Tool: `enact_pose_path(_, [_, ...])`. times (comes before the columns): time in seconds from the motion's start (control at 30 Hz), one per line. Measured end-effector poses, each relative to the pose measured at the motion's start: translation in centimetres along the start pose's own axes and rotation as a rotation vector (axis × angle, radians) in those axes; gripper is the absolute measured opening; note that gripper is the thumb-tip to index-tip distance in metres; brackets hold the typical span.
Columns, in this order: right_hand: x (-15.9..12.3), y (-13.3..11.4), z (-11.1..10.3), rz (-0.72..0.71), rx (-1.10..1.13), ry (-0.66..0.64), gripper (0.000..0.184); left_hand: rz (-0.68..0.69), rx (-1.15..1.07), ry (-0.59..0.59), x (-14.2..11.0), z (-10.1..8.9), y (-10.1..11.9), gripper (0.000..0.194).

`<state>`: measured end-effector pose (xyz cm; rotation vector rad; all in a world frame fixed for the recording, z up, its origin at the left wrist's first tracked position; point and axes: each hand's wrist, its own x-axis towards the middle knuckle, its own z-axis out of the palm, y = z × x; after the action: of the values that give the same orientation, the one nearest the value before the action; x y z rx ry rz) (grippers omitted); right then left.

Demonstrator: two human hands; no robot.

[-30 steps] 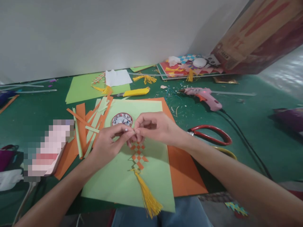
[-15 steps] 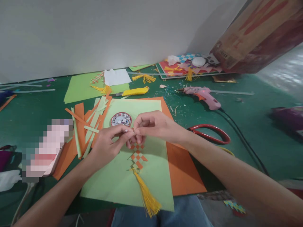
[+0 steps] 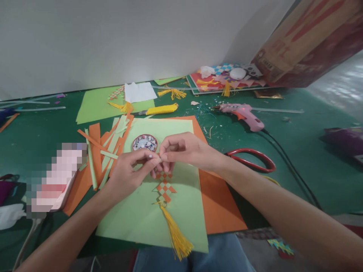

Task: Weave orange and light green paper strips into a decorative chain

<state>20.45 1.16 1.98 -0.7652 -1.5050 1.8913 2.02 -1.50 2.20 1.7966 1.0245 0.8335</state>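
Observation:
A woven orange and light-green paper ornament with a yellow tassel is over a light-green paper sheet. Its upper end disappears behind my fingers. My left hand pinches there with thumb and index finger, and my right hand is closed against it from the other side. Fingertips of both hands meet, with a tiny bit of orange showing between them; the exact grip is hidden. Just beyond my left fingers sits a round red-rimmed dish of small wiggle eyes.
Orange and green paper strips lie left, beside a blurred pink phone. Behind are a yellow utility knife and a white sheet. Right are a corded pink glue gun and red-handled scissors. A large bag stands back right.
Both hands keep nearly the same pinch at the ornament's upper end. The whole view has shifted very slightly; nothing else has visibly moved.

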Motion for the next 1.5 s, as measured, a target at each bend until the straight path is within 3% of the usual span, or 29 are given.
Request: enact_pose_path(1.5, [0.19, 0.29, -0.02, 0.05, 0.081, -0.009, 0.021, -0.018, 0.039, -0.005, -0.12, -0.06, -0.41, 0.018])
